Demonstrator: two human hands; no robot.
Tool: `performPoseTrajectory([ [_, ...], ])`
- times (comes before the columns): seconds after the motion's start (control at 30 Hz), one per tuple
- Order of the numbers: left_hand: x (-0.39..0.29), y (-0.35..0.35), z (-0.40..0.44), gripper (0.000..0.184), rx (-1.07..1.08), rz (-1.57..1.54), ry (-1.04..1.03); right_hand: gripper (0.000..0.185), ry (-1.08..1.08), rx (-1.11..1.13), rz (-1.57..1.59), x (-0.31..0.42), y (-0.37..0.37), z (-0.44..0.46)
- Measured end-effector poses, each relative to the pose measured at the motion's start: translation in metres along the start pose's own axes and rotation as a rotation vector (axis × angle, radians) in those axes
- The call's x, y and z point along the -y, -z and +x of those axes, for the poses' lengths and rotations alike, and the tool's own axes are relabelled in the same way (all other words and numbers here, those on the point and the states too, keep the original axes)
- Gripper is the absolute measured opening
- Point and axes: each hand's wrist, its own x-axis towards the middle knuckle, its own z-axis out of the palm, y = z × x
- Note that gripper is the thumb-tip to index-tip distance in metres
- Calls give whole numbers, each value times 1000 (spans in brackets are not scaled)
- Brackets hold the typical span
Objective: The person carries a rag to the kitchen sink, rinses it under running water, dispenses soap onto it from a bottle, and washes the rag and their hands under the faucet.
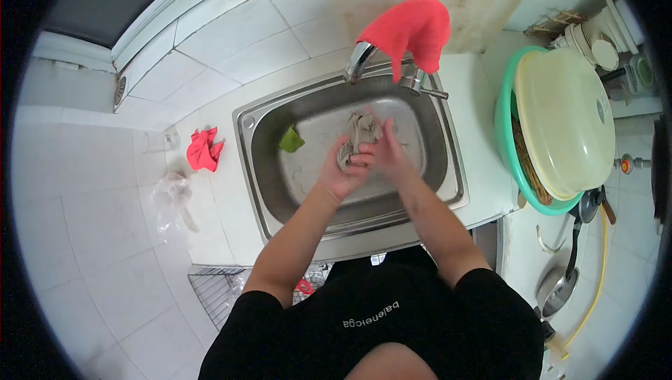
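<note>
Over the stainless steel sink [262,198], a crumpled grey-beige cloth [362,127] is bunched up between both palms. My left hand [343,176] is closed around its lower left part, fingers curled. From the other side, my right hand [387,155] grips the cloth, with its fingers partly hidden and slightly blurred. A green scouring pad [291,140] lies on the sink floor to the left of my hands. Above them is the tap [358,63], whose body is draped with a red cloth [413,26].
Left of the sink lie a crumpled red cloth [204,150], a clear plastic bag [171,201] and a glass [161,142]. On the right stands a green basin [505,142] under a cream lid [567,121]. A small pan [558,290] sits farther down the right counter.
</note>
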Motion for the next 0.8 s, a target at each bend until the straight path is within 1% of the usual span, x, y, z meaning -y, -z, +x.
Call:
performPoseTrajectory([
  [0.03,5,5,2,49,87,-61,4,43,-5,1,-3,-9,-8,8],
  [0.07,7,8,4,50,174,-123,7,47,71,135,79,-18,-17,17],
  [0.1,9,9,4,50,176,-127,-1,51,146,264,165,-25,-21,20],
  [0.13,12,9,4,50,141,-143,-80,51,137,259,170,-28,-16,22],
  [0.17,14,8,2,49,104,-158,-158,46,154,180,161,-31,-7,27],
  [0.2,17,2,0,49,104,-163,-164,43,172,103,149,-31,-1,33],
  [0.23,20,-7,-1,49,33,-150,-214,43,165,99,148,-25,2,41],
  [0.27,21,-11,-4,48,-39,-139,-266,37,85,86,91,-19,5,50],
  [0.3,18,-12,-6,48,-38,-146,-271,36,8,75,34,-15,7,56],
  [0.33,15,-12,-8,44,-61,-130,-237,36,1,72,33,-12,-5,56],
  [0.37,12,-13,-10,41,-84,-112,-202,35,-73,-150,-188,-7,-17,55],
  [0.4,7,-10,-12,41,-81,-113,-205,37,-143,-369,-411,-4,-27,55],
  [0.43,0,-4,-15,36,-165,-84,-142,37,-147,-369,-412,-5,-26,58],
  [0.47,-5,-1,-16,32,-250,-53,-77,37,-157,-347,-480,-6,-24,61],
  [0.5,-7,-3,-17,32,-250,-53,-78,36,-164,-326,-548,-6,-28,63],
  [0.53,-9,-5,-19,28,-428,318,-108,36,-165,-327,-546,-7,-32,64],
  [0.57,-10,-7,-19,25,-596,693,-137,37,-200,-349,-652,-7,-36,66],
  [0.6,-9,-10,-20,25,-597,692,-137,37,-236,-372,-756,-7,-41,67],
  [0.63,-7,-14,-21,23,-677,960,-134,37,-236,-373,-757,-9,-37,70],
  [0.67,-6,-17,-21,21,-751,1229,-132,36,-228,-329,-856,-12,-29,76],
  [0.7,-7,-17,-22,21,-751,1229,-135,35,-219,-283,-954,-15,-21,82],
  [0.73,-9,-14,-21,22,-838,1415,-141,35,-220,-281,-955,-19,-11,89],
  [0.77,-10,-12,-20,23,-926,1599,-145,38,-124,-282,-1239,-24,-1,96],
  [0.8,-12,-10,-21,23,-927,1597,-144,41,-23,-281,-1520,-29,3,99],
])
